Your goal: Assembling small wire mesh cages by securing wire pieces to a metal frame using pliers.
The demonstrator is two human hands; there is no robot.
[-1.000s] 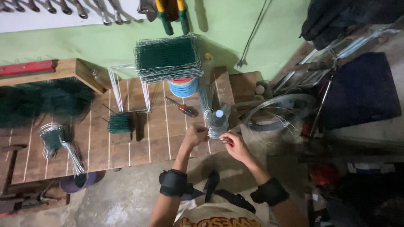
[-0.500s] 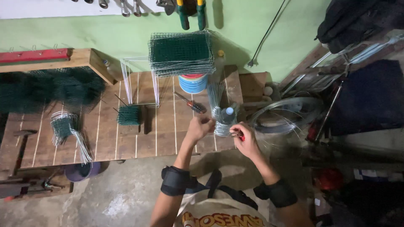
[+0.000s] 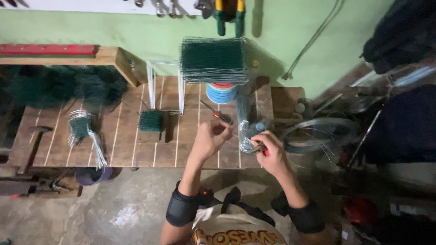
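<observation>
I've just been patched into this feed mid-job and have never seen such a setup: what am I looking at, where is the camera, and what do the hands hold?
There is no machine: a person works bare-handed, filmed from a head-worn camera looking down. The left hand pinches something too small to make out. The right hand grips a red-handled tool against a bundle of thin wire. On the wooden workbench lie a stack of green mesh, a roll of coloured tape and small green wire bundles.

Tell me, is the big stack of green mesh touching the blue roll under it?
Cannot tell. In the head view the green mesh stack overlaps the top of the blue roll, hiding where they would meet.
</observation>
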